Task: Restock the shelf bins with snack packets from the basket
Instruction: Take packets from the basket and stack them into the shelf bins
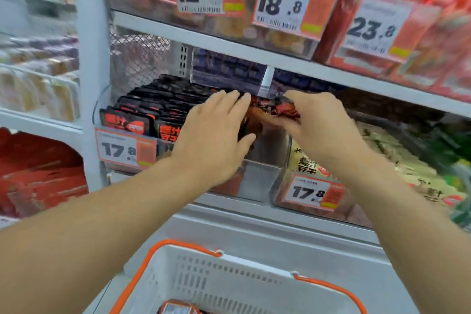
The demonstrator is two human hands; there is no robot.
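A clear shelf bin point(265, 155) on the middle shelf holds rows of black and red snack packets point(142, 115). My left hand point(216, 132) lies flat with straight fingers against the packets at the bin's right side. Just to its right, my right hand point(318, 120) grips a bunch of black and red packets point(280, 108) above the bin's right end. Below, the white basket point(229, 280) with orange handles stands at the bottom of the view, with a packet point(175, 308) showing inside it.
A second bin point(318, 186) of yellowish packets sits to the right, with a 17.8 price tag. Price tags point(280, 5) hang from the upper shelf, which holds red bags. A white shelf post point(89, 58) rises at the left. A grey ledge point(254, 232) runs under the bins.
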